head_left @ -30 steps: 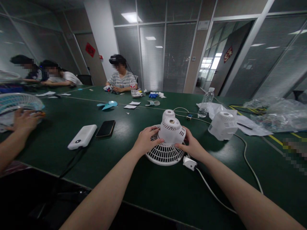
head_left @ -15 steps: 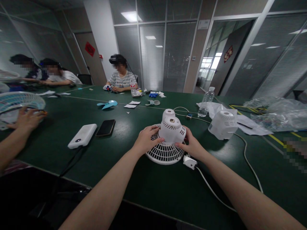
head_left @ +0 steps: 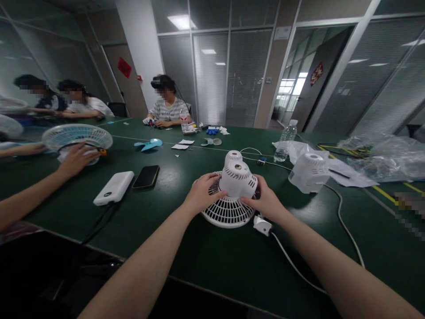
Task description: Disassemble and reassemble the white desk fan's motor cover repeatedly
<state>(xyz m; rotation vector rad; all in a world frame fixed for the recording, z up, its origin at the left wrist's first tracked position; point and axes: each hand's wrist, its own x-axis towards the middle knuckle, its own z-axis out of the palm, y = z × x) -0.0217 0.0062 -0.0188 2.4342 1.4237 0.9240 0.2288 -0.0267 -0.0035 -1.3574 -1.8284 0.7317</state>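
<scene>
A white fan motor cover (head_left: 235, 181) with slotted vents sits over a round white fan grille (head_left: 229, 213) lying on the table. My left hand (head_left: 202, 192) grips the cover's left side, its thumb on the front. On the other side, my right hand (head_left: 265, 199) holds the cover, with some fingers hidden behind it. Behind this cover rises a second white vented piece (head_left: 233, 156), partly covered. Just below my right hand lies a small white block (head_left: 263, 225) with a cable running off it.
To the left are a white power bank (head_left: 113, 188) and a black phone (head_left: 146, 177). A co-worker's hand (head_left: 78, 158) holds another fan grille (head_left: 78, 134). On the right stand a white housing (head_left: 309, 175) and a water bottle (head_left: 286, 141). Blue fan blades (head_left: 148, 145) lie farther back.
At left, the co-worker's hand and fan grille have moved right, into fuller view. My hands stay on the motor cover, which has barely shifted.
</scene>
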